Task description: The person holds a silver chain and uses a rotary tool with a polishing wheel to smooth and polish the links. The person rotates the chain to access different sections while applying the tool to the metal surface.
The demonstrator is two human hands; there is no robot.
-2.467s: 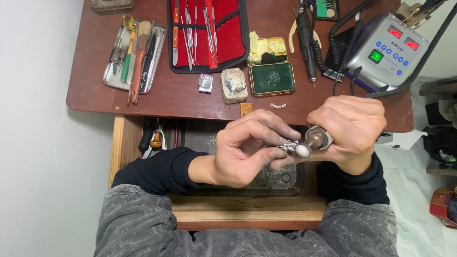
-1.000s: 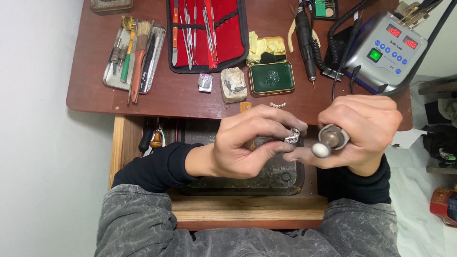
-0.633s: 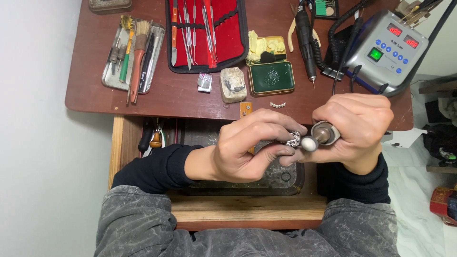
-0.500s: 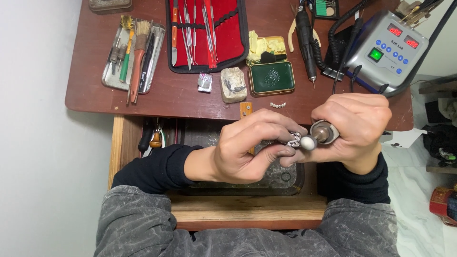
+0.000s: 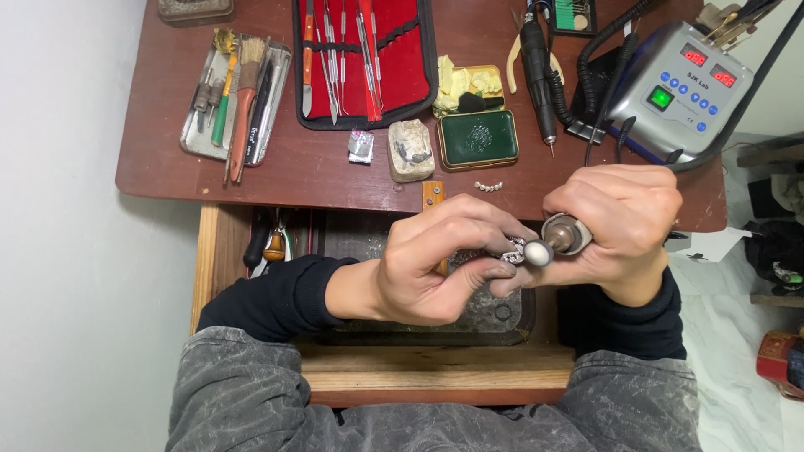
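Observation:
My left hand point(image 5: 440, 268) pinches a small silver metal piece point(image 5: 512, 250) between thumb and fingers over an open drawer. My right hand point(image 5: 624, 222) grips a rotary handpiece point(image 5: 565, 236) whose round white polishing tip point(image 5: 538, 253) touches the metal piece. The handpiece cable runs up to a grey control box point(image 5: 678, 88) with red displays and a green light at the back right of the brown desk point(image 5: 293, 172).
On the desk lie a red pouch of metal instruments point(image 5: 364, 59), a metal tray of brushes point(image 5: 237, 96), a green tin point(image 5: 477, 138), a stone block point(image 5: 410, 151), a second handpiece point(image 5: 536, 63) and a small row of teeth point(image 5: 488, 187). The drawer holds a dark tray point(image 5: 494, 314).
The polishing tip was briefly pulled away from the metal piece about a second ago, then came back against it. Both hands stay over the drawer.

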